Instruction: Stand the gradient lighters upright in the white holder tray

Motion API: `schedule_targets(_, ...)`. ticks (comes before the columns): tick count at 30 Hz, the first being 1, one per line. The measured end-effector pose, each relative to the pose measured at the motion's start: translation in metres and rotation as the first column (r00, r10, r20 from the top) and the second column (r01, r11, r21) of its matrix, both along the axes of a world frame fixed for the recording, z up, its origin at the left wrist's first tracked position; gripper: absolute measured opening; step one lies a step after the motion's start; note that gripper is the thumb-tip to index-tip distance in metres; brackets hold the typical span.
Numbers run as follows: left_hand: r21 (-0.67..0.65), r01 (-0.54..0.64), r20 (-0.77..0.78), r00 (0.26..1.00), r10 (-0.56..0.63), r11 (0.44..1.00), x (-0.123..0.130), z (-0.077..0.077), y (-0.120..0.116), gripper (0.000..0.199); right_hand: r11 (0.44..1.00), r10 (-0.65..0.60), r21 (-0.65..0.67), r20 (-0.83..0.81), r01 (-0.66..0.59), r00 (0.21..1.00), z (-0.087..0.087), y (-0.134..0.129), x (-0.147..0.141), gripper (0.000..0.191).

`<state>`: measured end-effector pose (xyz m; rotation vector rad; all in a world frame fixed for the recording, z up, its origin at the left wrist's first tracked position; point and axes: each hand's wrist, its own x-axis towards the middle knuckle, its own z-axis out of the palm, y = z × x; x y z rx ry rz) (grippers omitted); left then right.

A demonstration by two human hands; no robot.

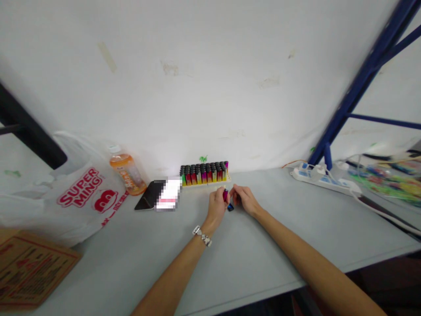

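My left hand (217,204), with a bracelet at its wrist, is closed around a magenta lighter (225,195) that stands upright in the fingers. Just to its right, my right hand (244,199) has its fingers curled together near the lighter; whatever is between them is hidden. A small dark blue object (230,207) shows low between the two hands, too small to name. Right behind the hands, several rows of colourful lighters (204,174) with black tops stand upright in a white tray (197,185).
Left of the tray lie a dark tablet or phone (149,196) and a blurred-out white patch. An orange drink bottle (128,172), a white plastic bag (79,197) and a cardboard box (36,270) are further left. A power strip (324,179) with cables lies right, by a blue metal frame (348,103).
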<state>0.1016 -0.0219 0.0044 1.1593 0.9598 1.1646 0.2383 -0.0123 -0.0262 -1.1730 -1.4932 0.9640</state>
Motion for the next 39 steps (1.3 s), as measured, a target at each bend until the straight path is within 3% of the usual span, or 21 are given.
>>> schedule_targets(6, -0.017, 0.015, -0.004, 1.0, -0.016, 1.0, 0.0, 0.0, 0.001, 0.047, 1.0, -0.007, -0.012, 0.009, 0.007, 1.0, 0.0, 0.0, 0.0, 0.061)
schedule_targets(14, -0.056, 0.12, 0.058, 0.991, -0.117, 0.991, -0.004, -0.001, -0.002, 0.069, 1.0, 0.006, -0.012, 0.021, -0.006, 1.0, 0.0, 0.0, -0.001, 0.063)
schedule_targets(27, -0.036, 0.045, -0.035, 0.998, -0.047, 0.998, -0.001, -0.002, 0.002, 0.044, 1.0, 0.024, -0.014, 0.037, -0.023, 0.999, 0.001, -0.003, -0.004, 0.061)
schedule_targets(31, -0.07, 0.06, -0.014, 0.998, -0.061, 0.996, -0.001, -0.003, 0.002, 0.047, 0.998, 0.026, 0.06, 0.041, -0.029, 0.999, 0.001, -0.004, -0.004, 0.049)
schedule_targets(35, -0.084, 0.08, 0.029, 0.997, -0.078, 0.993, -0.002, -0.002, 0.0, 0.053, 0.973, 0.051, 0.225, 0.009, -0.052, 0.999, 0.006, -0.009, -0.003, 0.025)
schedule_targets(39, -0.088, 0.133, 0.117, 0.986, -0.123, 0.987, -0.002, -0.001, -0.001, 0.067, 0.909, 0.054, 0.41, 0.058, -0.073, 0.997, 0.02, -0.018, -0.006, 0.027)
